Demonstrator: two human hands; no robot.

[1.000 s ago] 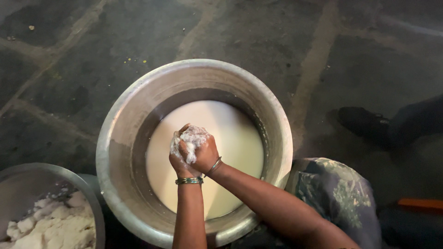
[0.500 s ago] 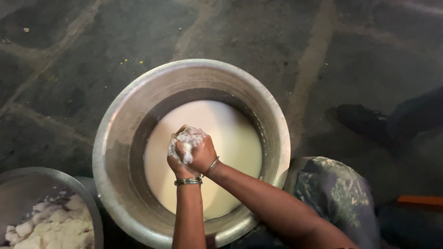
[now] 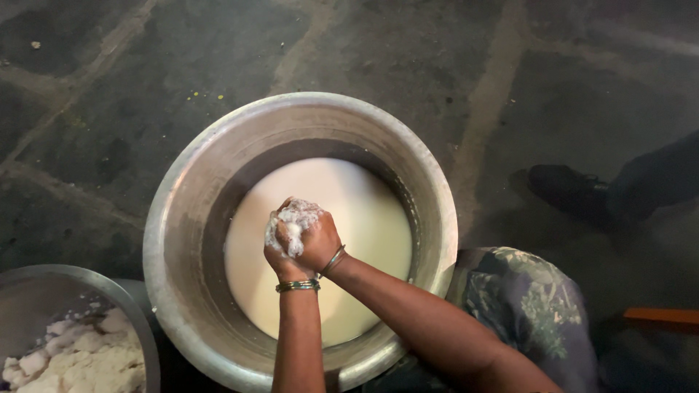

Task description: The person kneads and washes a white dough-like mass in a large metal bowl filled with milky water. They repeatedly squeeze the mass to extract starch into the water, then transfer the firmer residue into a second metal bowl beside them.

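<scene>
Head view, looking straight down. A large round metal pot (image 3: 182, 240) is seen standing on a dark stone floor (image 3: 510, 87). The pot is filled partway with a smooth off-white liquid (image 3: 364, 218).

Both hands are held together above the liquid, near the middle of the pot. A wet white lump (image 3: 295, 222) is clasped between them. The left hand (image 3: 280, 251) is pressed against the lump from the left side, and the right hand (image 3: 320, 244) is wrapped over it from the right. The fingers (image 3: 285, 207) of both hands are curled tight around the lump, so that only its upper face is left showing between them; white smears are seen on the knuckles. Whether the lump touches the liquid below cannot be told.

A beaded bangle (image 3: 297, 286) is worn on the left wrist, and a thin bangle (image 3: 333, 259) on the right wrist. Both forearms are brought in from the lower edge, crossing over the near rim of the pot.

A second metal bowl (image 3: 44, 291) is noted at the lower left, just beside the pot, cut by the frame. Crumbly white chunks (image 3: 73, 360) are heaped in it.

A patterned dark garment (image 3: 531, 306) is seen at the lower right, just beside the pot. A dark shoe (image 3: 568, 191) is noted further right on the floor, well apart from the pot.
</scene>
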